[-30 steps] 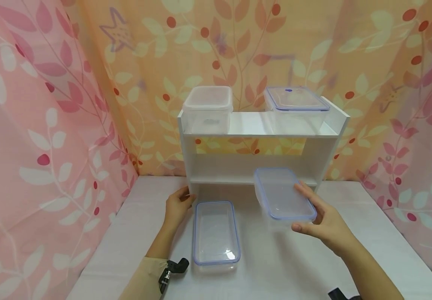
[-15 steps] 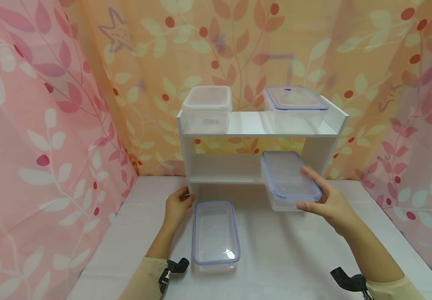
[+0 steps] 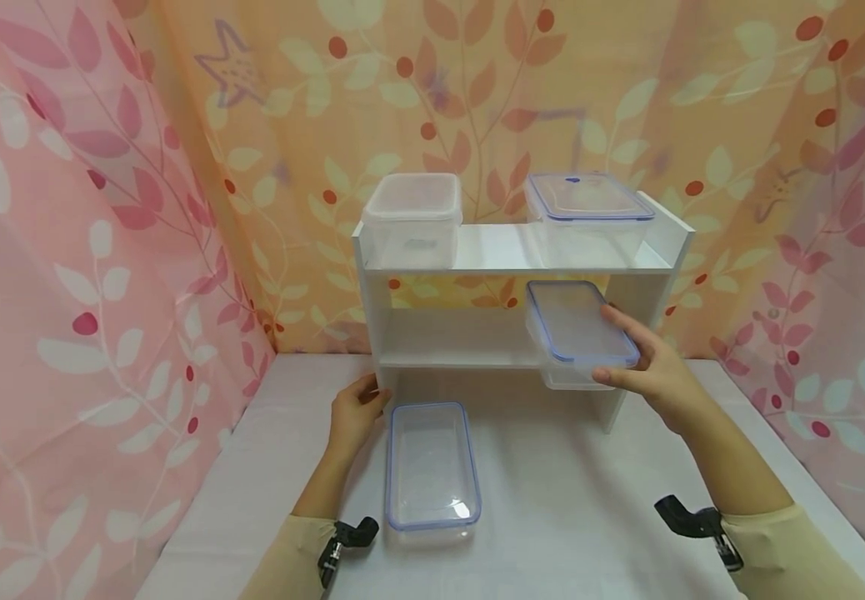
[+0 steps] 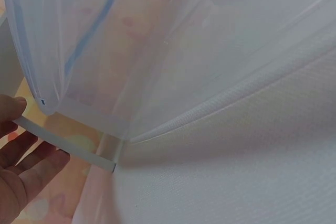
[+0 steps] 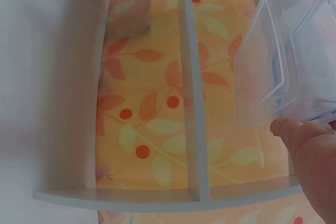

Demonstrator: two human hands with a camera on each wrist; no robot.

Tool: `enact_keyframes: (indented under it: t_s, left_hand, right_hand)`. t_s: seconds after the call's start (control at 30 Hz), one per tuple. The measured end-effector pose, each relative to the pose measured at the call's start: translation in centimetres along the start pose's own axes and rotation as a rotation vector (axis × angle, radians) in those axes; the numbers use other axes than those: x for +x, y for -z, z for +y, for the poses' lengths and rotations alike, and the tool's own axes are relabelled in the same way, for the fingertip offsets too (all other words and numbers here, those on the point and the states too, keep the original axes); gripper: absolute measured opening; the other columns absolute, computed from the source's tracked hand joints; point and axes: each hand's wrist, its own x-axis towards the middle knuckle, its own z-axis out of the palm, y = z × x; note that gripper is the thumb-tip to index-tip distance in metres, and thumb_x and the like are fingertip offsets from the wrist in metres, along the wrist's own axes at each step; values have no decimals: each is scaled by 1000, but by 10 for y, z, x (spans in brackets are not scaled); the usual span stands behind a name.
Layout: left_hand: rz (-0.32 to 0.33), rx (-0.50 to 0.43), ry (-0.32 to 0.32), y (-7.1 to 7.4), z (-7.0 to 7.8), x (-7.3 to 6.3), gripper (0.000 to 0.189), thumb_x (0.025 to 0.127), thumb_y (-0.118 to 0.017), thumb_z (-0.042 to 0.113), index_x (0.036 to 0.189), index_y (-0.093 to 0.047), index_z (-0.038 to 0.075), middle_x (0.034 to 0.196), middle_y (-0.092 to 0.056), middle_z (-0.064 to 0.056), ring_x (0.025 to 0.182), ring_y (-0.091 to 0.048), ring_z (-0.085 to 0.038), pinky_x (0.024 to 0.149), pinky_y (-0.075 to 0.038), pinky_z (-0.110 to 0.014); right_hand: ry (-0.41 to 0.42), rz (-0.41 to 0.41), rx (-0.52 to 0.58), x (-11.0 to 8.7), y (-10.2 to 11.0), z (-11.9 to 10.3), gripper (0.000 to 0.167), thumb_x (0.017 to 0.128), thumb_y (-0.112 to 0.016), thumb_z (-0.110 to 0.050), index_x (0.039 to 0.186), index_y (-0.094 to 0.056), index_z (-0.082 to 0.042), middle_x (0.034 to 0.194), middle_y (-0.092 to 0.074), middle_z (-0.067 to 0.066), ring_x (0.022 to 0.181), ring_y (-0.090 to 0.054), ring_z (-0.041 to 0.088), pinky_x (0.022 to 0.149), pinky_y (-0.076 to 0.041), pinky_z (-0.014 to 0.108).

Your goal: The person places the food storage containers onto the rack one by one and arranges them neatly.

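My right hand (image 3: 646,367) grips a clear lidded food container (image 3: 582,321) with a blue-edged lid by its right side. The container is held at the front of the middle shelf (image 3: 458,337), near the right side panel, its front end sticking out past the shelf edge. In the right wrist view my thumb presses the wall of the held container (image 5: 262,61). My left hand (image 3: 356,412) pinches the front edge of the white shelf unit's left panel, with thumb and fingers on either side of the panel (image 4: 68,145) in the left wrist view.
Another blue-rimmed clear container (image 3: 434,467) lies on the white-covered table (image 3: 537,517) in front of the unit. On the top shelf stand a white-lidded container (image 3: 412,221) at left and a blue-rimmed one (image 3: 593,221) at right. Patterned curtains (image 3: 477,100) surround the table.
My right hand has lifted the container up and forward, from in front of the lower opening to the middle shelf's level. My left hand stays on the left panel.
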Motion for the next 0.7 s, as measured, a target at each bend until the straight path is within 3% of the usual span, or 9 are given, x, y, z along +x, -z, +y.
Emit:
enact_keyframes:
  t_s: [0.13, 0.37, 0.7]
  left_hand:
    - [2, -3, 4, 0, 0, -1, 42, 94, -76, 15, 132, -66, 1, 125, -70, -20, 110, -72, -32, 76, -64, -31]
    - [-1, -13, 7, 0, 0, 0, 43, 94, -76, 14, 133, -66, 0, 127, -69, -22, 111, -71, -34, 78, -64, -34]
    - [7, -18, -1, 0, 1, -1, 39, 93, -76, 13, 131, -69, 5, 127, -69, -23, 109, -72, -33, 77, -64, -33]
  right_hand:
    - [-27, 17, -6, 10, 5, 2, 88, 91, -72, 1, 164, -25, -15, 158, -19, 15, 113, -52, 12, 86, -54, 16]
    - [-82, 32, -79, 25, 13, 5, 88, 95, -72, -8, 165, -20, -19, 163, -15, 14, 130, -36, 25, 91, -47, 10]
    - [-101, 50, -112, 38, 16, 19, 86, 95, -73, -13, 165, -23, -21, 160, -21, 17, 129, -37, 30, 88, -48, 10]
